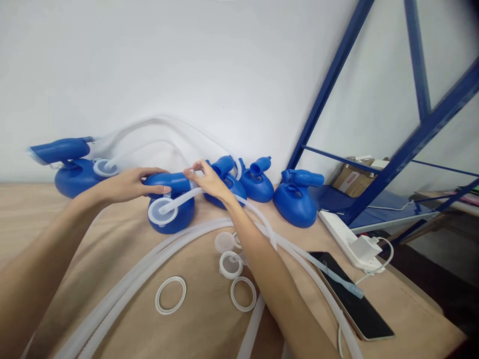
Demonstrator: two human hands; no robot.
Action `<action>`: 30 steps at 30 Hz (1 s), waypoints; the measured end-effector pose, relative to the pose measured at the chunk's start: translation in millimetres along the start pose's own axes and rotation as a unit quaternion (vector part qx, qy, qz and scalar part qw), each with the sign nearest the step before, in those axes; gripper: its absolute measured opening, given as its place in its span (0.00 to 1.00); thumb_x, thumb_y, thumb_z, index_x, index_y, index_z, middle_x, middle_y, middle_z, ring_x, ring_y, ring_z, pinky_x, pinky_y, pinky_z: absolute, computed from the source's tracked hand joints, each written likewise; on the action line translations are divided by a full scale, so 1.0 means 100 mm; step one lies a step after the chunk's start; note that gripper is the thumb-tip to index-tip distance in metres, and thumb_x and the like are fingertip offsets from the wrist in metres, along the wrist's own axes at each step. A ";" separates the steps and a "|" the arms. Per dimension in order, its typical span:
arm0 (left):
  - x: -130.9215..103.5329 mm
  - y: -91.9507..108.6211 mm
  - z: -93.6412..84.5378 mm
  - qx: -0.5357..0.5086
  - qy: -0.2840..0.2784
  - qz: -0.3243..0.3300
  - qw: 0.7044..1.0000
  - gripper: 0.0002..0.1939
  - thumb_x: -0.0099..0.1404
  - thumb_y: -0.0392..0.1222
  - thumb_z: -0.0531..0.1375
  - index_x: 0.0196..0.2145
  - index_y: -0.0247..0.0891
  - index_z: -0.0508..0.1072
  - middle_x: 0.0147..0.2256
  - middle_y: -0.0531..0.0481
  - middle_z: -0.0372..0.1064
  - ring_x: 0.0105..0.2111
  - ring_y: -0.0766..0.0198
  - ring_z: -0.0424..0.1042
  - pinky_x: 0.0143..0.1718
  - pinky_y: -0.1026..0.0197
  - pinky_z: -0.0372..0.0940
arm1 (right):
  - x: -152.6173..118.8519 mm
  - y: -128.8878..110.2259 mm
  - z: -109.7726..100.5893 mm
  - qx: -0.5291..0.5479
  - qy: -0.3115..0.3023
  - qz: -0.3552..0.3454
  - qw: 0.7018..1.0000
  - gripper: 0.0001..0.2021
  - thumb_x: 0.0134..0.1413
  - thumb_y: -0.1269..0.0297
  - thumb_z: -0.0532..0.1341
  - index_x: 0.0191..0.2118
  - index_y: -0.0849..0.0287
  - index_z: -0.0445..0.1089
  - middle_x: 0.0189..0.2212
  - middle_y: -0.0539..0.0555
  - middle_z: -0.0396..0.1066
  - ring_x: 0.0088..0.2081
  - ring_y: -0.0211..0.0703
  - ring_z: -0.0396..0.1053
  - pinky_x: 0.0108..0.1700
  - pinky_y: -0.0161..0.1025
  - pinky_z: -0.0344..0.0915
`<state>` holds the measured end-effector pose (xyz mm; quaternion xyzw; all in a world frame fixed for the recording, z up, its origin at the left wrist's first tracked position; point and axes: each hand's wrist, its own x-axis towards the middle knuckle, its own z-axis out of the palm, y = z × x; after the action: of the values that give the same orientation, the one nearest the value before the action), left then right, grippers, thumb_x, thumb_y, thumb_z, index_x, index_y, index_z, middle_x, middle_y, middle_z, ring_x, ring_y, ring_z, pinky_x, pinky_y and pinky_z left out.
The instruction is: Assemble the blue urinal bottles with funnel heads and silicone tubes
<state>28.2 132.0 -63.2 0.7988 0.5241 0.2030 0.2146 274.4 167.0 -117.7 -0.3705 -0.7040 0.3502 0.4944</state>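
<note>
A blue plastic urinal bottle (pixel 183 214) stands on the table with a translucent white cap (pixel 162 212) on its front. A clear tube (pixel 183 199) runs out of that cap and passes under my right wrist. My left hand (pixel 138 184) is wrapped round the left part of the bottle's blue spout, thumb in front. At the spout's right end, the fingers of my right hand (pixel 205 179) are closed against it. A small pale piece shows beneath them, partly hidden. Loose white rings (pixel 170 295) and a translucent cap (pixel 231 264) lie in front.
Another blue bottle (pixel 75 177) with tubes stands at the left; several more, including one (pixel 295 204), stand at the right by the wall. Long clear tubes (pixel 149 267) cross the table. A phone (pixel 355 299), a power strip (pixel 337 234) and a blue rack (pixel 329 75) are on the right.
</note>
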 end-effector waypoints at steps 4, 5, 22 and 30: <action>0.00 -0.09 -0.02 -0.022 0.001 0.002 1.000 0.44 0.55 0.73 0.68 0.62 0.46 0.76 0.57 0.51 0.79 0.56 0.42 0.76 0.56 0.54 0.72 | -0.01 -0.07 -0.07 0.011 -0.069 -0.035 0.997 0.22 0.62 0.40 0.66 0.46 0.56 0.76 0.48 0.54 0.76 0.54 0.48 0.73 0.62 0.45 0.68; 0.00 -0.11 -0.03 -0.028 -0.001 0.004 1.000 0.43 0.56 0.73 0.68 0.62 0.46 0.75 0.57 0.51 0.79 0.56 0.43 0.76 0.56 0.54 0.72 | -0.02 -0.09 -0.10 0.024 -0.097 -0.024 0.995 0.23 0.61 0.41 0.67 0.50 0.55 0.77 0.50 0.55 0.76 0.54 0.49 0.73 0.60 0.45 0.70; 0.02 -0.18 0.00 -0.032 0.004 0.031 0.999 0.41 0.58 0.70 0.66 0.61 0.41 0.76 0.41 0.52 0.82 0.38 0.51 0.77 0.32 0.59 0.70 | -0.07 -0.15 -0.11 0.038 -0.152 -0.001 0.988 0.31 0.42 0.59 0.80 0.55 0.55 0.80 0.51 0.57 0.80 0.56 0.57 0.77 0.59 0.50 0.74; 0.12 -0.23 0.01 -0.019 0.018 0.056 0.998 0.48 0.53 0.75 0.67 0.60 0.38 0.78 0.47 0.47 0.82 0.44 0.48 0.80 0.48 0.55 0.74 | -0.05 -0.04 -0.06 0.083 -0.178 -0.012 0.980 0.31 0.48 0.56 0.77 0.58 0.58 0.79 0.50 0.55 0.81 0.58 0.53 0.76 0.62 0.45 0.72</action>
<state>16.1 151.5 -76.1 0.8188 0.4782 0.2393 0.2087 280.5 161.8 -115.3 -0.2509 -0.7538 0.4619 0.3942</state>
